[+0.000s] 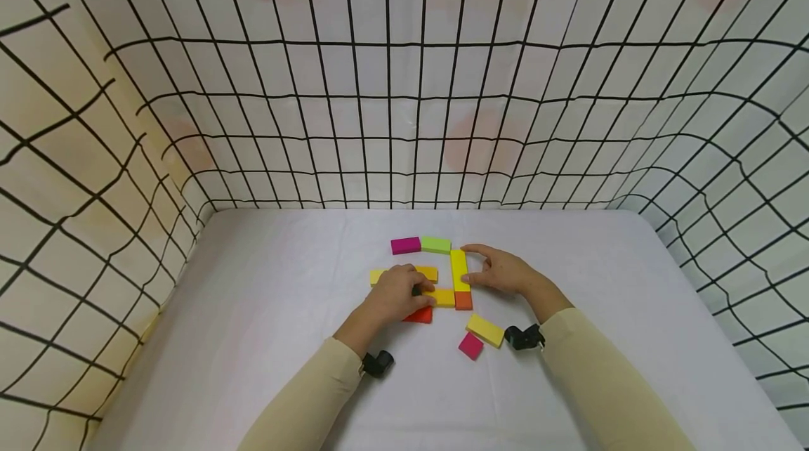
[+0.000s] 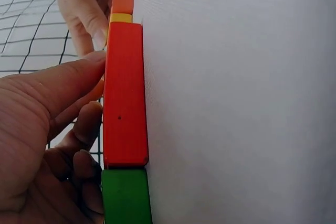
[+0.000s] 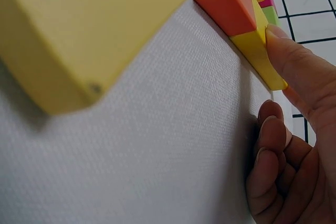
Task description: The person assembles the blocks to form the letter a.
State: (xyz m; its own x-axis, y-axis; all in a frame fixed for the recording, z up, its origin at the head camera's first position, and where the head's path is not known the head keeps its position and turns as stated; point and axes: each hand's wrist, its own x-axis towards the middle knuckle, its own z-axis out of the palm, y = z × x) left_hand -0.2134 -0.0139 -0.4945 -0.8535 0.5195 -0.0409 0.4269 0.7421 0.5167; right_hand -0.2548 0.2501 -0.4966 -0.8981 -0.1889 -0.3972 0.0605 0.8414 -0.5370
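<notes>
My left hand (image 1: 398, 293) is over the left part of a block layout. Its thumb and index finger pinch the left end of an amber block (image 1: 445, 298). A red block (image 2: 125, 93) lies just on the near side of that thumb, with a green block (image 2: 126, 195) at its end. My right hand (image 1: 505, 272) holds a yellow block (image 1: 459, 270), thumb on its right side and index finger at its far end. The yellow block's near end meets an orange block (image 1: 463, 301), which sits at the amber block's right end.
Behind the hands, a magenta block (image 1: 405, 246) and a lime block (image 1: 436, 245) lie end to end. Another amber block (image 1: 427, 273) is partly covered by the left hand. Nearer lie a loose pale yellow block (image 1: 484, 330) and a pink block (image 1: 470, 345). Black wire mesh (image 1: 390, 96) surrounds the white surface.
</notes>
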